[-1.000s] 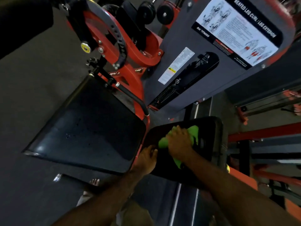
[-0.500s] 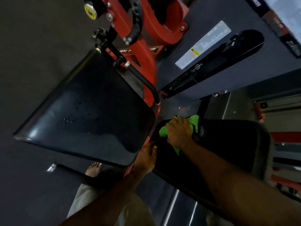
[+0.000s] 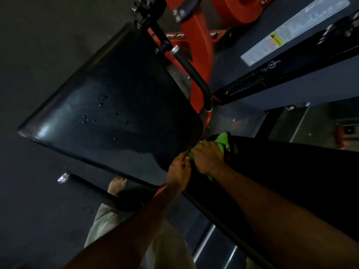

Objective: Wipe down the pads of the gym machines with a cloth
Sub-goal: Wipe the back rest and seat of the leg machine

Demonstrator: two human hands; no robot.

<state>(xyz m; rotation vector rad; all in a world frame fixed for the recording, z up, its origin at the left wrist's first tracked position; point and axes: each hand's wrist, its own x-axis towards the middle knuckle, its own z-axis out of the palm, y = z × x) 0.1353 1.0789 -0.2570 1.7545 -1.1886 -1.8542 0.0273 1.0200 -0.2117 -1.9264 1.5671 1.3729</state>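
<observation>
A bright green cloth (image 3: pixel 223 141) lies on the near end of a black back pad (image 3: pixel 291 171), at the gap beside the wide black seat pad (image 3: pixel 116 113). My right hand (image 3: pixel 208 159) presses on the cloth, fingers curled over it at the pad's corner. My left hand (image 3: pixel 179 172) holds the back pad's left edge just beside it, fingers hooked over the rim. The seat pad carries several water droplets. Most of the cloth is hidden under my right hand.
The machine's red frame (image 3: pixel 198 61) and a black handle bar (image 3: pixel 192 72) rise behind the seat. The grey weight-stack cover (image 3: pixel 303 61) with a warning label stands at right. My bare foot (image 3: pixel 117 185) is on the dark floor below the seat.
My right hand has slid the cloth toward the pad's end nearest the seat. My left hand stays on the pad's edge. The camera has tilted further down.
</observation>
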